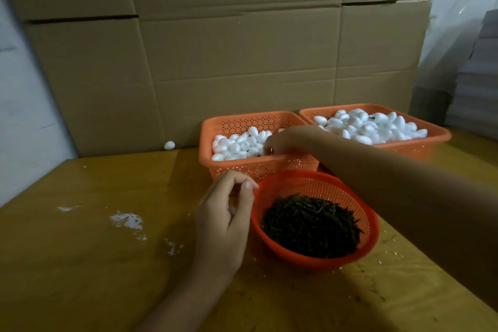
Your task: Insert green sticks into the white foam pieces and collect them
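Observation:
Three orange baskets stand on the wooden table. The left square basket (258, 166) holds several white foam pieces (237, 144). The right square basket (431, 140) is heaped with more foam pieces (377, 127). A round basket (350, 191) in front holds a pile of dark green sticks (310, 226). My right hand (285, 141) reaches into the left square basket, and its curled fingertips pinch a foam piece at the near wall. My left hand (226, 213) hovers just left of the round basket's rim. Its fingers are loosely curled, with nothing seen between them.
Flattened cardboard boxes (215, 48) lean upright behind the baskets. One stray foam piece (169, 145) lies at the table's back edge by the cardboard. White foam crumbs (126, 219) are scattered on the table (94, 264) at the left. A grey stack (479, 83) stands at far right.

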Motion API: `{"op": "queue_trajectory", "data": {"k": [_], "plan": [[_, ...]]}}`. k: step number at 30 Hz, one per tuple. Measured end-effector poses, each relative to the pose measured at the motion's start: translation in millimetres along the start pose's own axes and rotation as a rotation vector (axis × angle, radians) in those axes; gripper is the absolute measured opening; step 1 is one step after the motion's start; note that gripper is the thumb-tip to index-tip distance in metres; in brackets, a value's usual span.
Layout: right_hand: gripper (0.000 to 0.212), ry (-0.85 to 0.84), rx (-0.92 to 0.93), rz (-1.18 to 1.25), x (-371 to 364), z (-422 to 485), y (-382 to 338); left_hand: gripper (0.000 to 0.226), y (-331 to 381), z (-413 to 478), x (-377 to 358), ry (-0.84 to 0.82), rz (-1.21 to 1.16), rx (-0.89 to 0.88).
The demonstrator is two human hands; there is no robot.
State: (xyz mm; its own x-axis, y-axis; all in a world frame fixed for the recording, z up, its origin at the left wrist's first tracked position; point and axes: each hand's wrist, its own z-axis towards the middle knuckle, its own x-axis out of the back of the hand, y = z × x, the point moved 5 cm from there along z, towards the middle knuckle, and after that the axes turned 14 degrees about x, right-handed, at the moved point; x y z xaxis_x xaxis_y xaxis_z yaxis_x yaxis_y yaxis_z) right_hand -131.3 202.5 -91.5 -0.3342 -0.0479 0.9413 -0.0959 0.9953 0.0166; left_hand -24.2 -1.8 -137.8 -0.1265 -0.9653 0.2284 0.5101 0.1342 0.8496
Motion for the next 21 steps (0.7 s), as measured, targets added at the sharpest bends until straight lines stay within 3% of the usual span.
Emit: {"op": "queue_trajectory", "data": {"k": [7, 10, 12, 14, 17, 21], "plan": [[0.031, 0.216, 0.061, 0.061, 9, -3, 3, 0.026, 1, 0, 1, 0.016, -0.016, -0.010], [0.035, 0.555, 0.068, 0.089, 31, -25, 1, 0.019, 0, 0, 2, 0.021, -0.047, 0.002], [0.035, 0.787, 0.194, 0.266, 36, -53, -9, 0.011, -1, 1, 2, 0.010, -0.117, 0.041], [0.034, 0.907, 0.376, 0.399, 25, -91, -31, 0.025, -1, 0, 1, -0.004, -0.192, 0.063], [0.035, 0.972, 0.494, 0.336, -5, -145, -64, 0.049, 5, -3, 0, -0.059, -0.240, 0.044], [0.031, 0.959, 0.465, 0.154, -52, -188, -88, 0.038, 10, -8, -3, -0.166, -0.162, -0.023]]}}
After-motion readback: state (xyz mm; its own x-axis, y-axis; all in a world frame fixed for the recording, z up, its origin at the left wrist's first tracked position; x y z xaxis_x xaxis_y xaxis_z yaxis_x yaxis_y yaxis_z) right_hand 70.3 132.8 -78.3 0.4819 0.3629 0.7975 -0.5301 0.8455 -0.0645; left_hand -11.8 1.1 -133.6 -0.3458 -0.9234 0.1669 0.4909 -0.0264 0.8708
